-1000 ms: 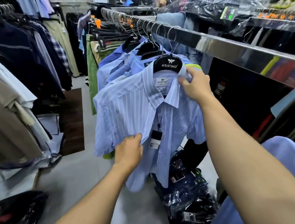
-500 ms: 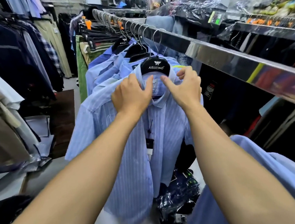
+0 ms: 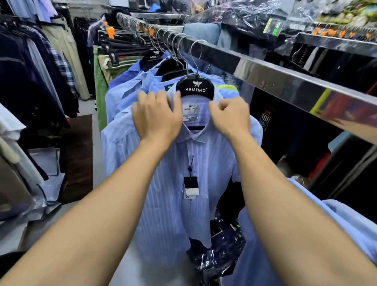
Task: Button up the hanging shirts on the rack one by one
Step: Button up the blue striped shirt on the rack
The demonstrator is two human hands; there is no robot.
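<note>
The striped blue shirt is hanging at the near end of the rack, on a black hanger whose hook is sitting over the shiny rail. It is facing the person, and more blue shirts are hanging close behind it. The cloth is looking thin, light and soft, so I am judging that it will fold and slide easily under the fingers and will not keep any shape by itself. The collar is probably the stiffest part, and the two front edges just below it are the good places to take hold (one edge for each hand), because the button and its hole must be brought together there. The shirt can also be swinging on the hanger when it is pulled, so a gentle pull seems better. A paper tag is hanging on a string over the front and may be getting in the way.

Both arms are reaching forward and a little upward. The left hand is lying on the left shoulder and collar, with fingers bent over the cloth and gripping it. The right hand is curled into a loose fist at the right side of the collar and is pinching the fabric there. Between the two hands the neck opening is standing open, with the label showing.
</note>
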